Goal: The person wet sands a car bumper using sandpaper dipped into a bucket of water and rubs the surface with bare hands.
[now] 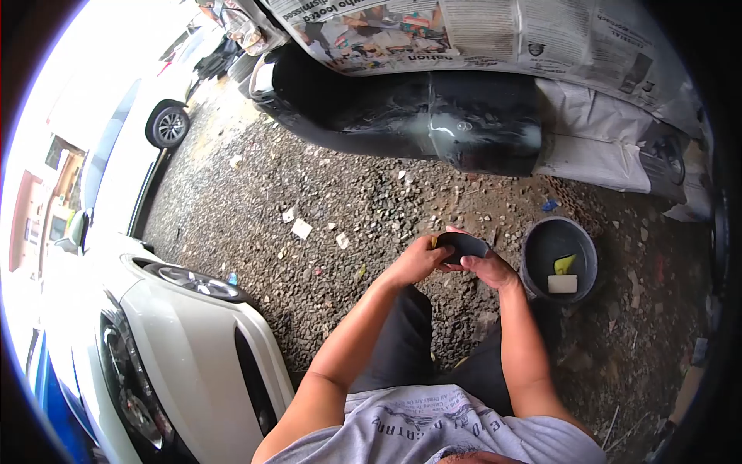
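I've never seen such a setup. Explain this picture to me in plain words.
There is no machine here: this is a head-worn camera's view, looking forward and down. The wearer's left hand and right hand, both bare, together hold a bent dark sheet, possibly sandpaper. On the stony ground to the right stands a dark bucket with a pale block and something yellow-green inside. Ahead is a black car bumper, with newspaper above it in the picture. A white car is on the left.

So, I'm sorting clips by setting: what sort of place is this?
Probably an outdoor car body-repair yard: there's newspaper spread like masking above a dark bumper with pale patches, and a white car on gravel.
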`<state>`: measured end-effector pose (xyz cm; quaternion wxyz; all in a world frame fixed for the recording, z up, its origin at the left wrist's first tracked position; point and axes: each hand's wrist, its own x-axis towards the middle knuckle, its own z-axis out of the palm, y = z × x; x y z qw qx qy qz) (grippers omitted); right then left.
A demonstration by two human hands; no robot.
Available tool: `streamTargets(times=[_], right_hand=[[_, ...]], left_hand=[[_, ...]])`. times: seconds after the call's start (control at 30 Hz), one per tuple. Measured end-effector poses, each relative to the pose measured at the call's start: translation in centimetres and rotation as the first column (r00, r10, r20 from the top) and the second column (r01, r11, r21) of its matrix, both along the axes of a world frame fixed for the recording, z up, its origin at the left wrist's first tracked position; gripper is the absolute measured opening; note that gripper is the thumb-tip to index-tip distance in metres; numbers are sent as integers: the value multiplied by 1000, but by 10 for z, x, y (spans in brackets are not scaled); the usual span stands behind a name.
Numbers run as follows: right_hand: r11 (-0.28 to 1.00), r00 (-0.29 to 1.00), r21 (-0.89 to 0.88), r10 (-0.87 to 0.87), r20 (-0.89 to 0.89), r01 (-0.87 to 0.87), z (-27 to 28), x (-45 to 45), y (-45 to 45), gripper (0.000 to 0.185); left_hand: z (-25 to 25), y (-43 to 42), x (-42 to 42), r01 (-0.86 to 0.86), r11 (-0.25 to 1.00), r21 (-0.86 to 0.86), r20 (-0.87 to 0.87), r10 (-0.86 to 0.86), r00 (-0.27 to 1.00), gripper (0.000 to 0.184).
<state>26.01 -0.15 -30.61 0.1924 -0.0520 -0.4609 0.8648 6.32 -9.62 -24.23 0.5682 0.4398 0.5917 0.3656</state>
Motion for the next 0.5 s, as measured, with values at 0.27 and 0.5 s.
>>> streamTargets(times=[0.27, 0.5], right_hand=[[873, 946, -377, -242, 215, 309, -30, -65, -1, 39], [837, 884, -320, -355, 304, 445, -28, -120, -37, 42]], left_hand=[[124, 39, -39, -89, 687, 721, -574, 664, 480, 18], [197, 145, -111, 331, 735, 592, -804, 567, 177, 22]])
